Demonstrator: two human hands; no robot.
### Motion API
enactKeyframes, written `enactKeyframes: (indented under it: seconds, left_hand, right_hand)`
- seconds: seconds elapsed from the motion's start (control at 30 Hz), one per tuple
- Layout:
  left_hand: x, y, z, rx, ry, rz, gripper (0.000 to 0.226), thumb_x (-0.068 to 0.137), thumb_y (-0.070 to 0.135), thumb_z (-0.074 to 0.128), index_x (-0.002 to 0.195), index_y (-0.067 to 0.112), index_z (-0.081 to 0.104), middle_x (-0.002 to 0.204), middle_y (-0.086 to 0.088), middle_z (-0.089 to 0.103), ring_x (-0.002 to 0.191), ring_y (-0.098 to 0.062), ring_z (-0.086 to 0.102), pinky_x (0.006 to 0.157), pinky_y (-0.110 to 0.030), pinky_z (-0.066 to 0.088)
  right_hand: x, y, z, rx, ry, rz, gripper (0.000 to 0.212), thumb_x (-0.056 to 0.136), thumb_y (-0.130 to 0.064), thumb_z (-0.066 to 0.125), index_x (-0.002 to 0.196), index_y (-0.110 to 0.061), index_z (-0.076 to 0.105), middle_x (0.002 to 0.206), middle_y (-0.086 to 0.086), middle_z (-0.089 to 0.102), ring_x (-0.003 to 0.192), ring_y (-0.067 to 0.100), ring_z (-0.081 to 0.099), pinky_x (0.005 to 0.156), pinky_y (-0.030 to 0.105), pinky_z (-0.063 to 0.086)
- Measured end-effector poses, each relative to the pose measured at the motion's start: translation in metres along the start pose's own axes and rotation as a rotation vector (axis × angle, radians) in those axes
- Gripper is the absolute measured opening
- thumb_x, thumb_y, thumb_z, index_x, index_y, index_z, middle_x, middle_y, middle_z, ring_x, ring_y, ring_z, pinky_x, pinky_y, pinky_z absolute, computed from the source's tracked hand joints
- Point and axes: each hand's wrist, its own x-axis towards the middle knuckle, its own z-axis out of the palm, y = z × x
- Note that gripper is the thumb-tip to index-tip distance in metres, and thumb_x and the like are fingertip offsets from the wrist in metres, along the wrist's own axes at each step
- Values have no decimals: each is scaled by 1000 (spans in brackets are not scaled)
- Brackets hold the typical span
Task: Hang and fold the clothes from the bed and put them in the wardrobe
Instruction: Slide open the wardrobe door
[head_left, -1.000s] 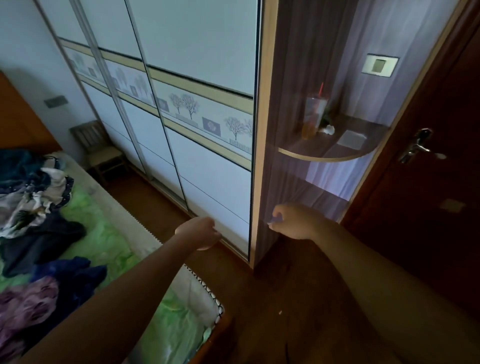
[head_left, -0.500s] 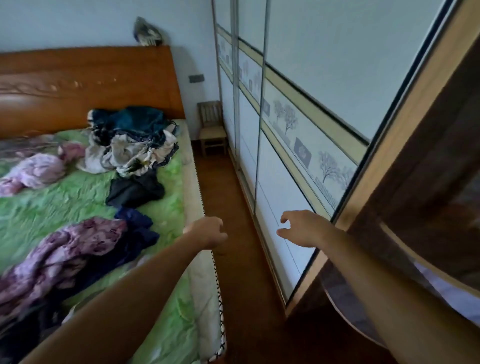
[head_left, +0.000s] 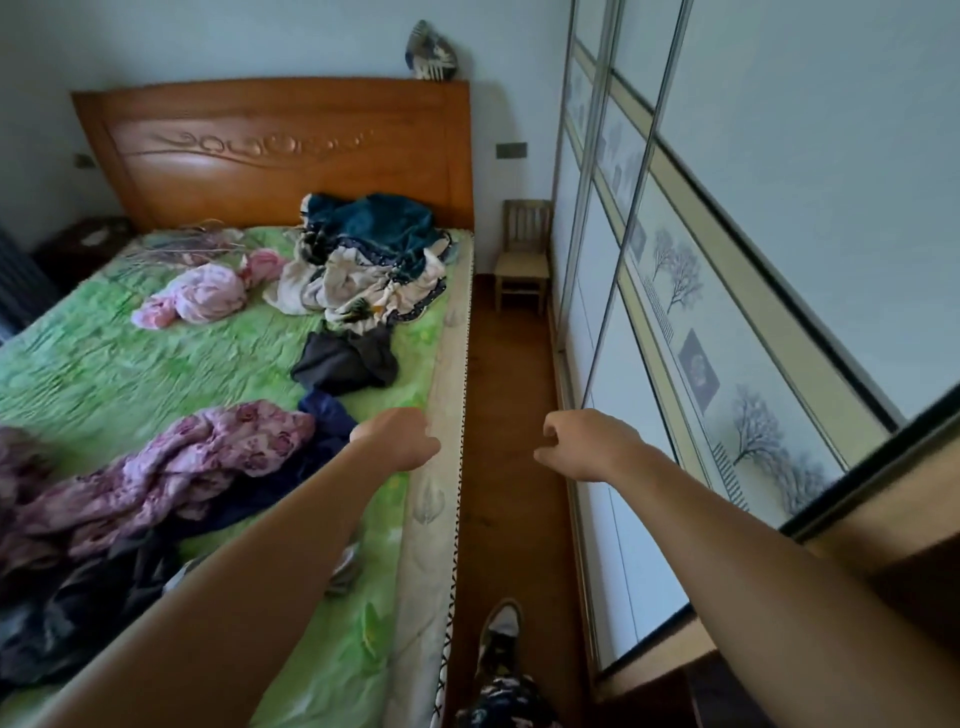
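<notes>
- Both arms are stretched out ahead. The left hand (head_left: 400, 439) is over the bed's near edge and the right hand (head_left: 582, 444) is over the strip of wooden floor (head_left: 511, 374).
- The left hand's fingers are curled into a loose fist with nothing in it. The right hand is the same: knuckles bent, thumb tucked near the fingers, carrying nothing.
- The two hands are level with each other and apart, touching nothing.
- Left of the left hand is the bed (head_left: 104, 374) with its green quilted cover, and the clothes are scattered across it.
- Just beside the left hand lies a navy garment (head_left: 327, 415). A purple floral garment (head_left: 182, 457) is bunched against it, further left.
- Beyond the left hand is a black garment (head_left: 345, 358), crumpled near the mattress edge.
- Further beyond that is a cream and teal heap (head_left: 374, 260) up by the wooden headboard (head_left: 275, 150), with a pink bundle (head_left: 202, 293) to its left.
- Down by the left forearm there is a dark pile (head_left: 78, 613) at the bed's near corner.
- Right of the right hand is the wardrobe (head_left: 779, 156). Its pale sliding doors with a band of tree pictures are drawn across.
- Far ahead, between bed and wardrobe, a small wooden chair (head_left: 522, 254) stands against the wall.
- Below the hands, a shoe (head_left: 501, 629) is planted on the floor.
</notes>
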Motion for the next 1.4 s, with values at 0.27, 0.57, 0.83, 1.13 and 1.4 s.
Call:
enactKeyframes:
  seconds: [0.27,0.57,0.83,1.13,1.4]
  left_hand:
    - [143,6,-40,-21,8,63,54,91,48,50,137,20,53,140,-4,55,125,-27,54,99,-40,48]
    - [305,11,-111,43,-7,143,51,93,47,51,137,20,51,138,-4,55,122,-26,55,92,-39,48]
    - [373,52,-138,79,-37,247,56,83,51,48,128,19,55,132,-5,59,118,-27,57,99,-45,49]
    - [448,142,-143,182,-75,503,52,94,44,51,139,19,49,139,-7,55,126,-26,53,103,-45,46]
    - [520,235,-138,352,-141,887,46,92,44,49,128,16,55,127,-9,62,113,-26,60,93,-42,52]
  right_hand:
    - [133,7,-38,6,-1,55,50,92,-54,56,134,-26,52,130,0,59,114,24,58,91,40,50]
    - [268,11,-95,68,22,137,47,93,-53,54,132,-26,52,124,0,61,107,22,60,87,39,52]
    - [291,45,-123,87,63,203,46,95,-51,50,133,-25,52,122,1,63,111,23,59,91,39,50]
    - [314,100,-125,165,112,420,43,92,-49,52,128,-25,55,123,-2,61,111,21,58,83,35,48]
    - [342,131,-110,286,132,739,52,90,-57,50,129,-22,54,124,3,62,114,25,60,93,41,53]
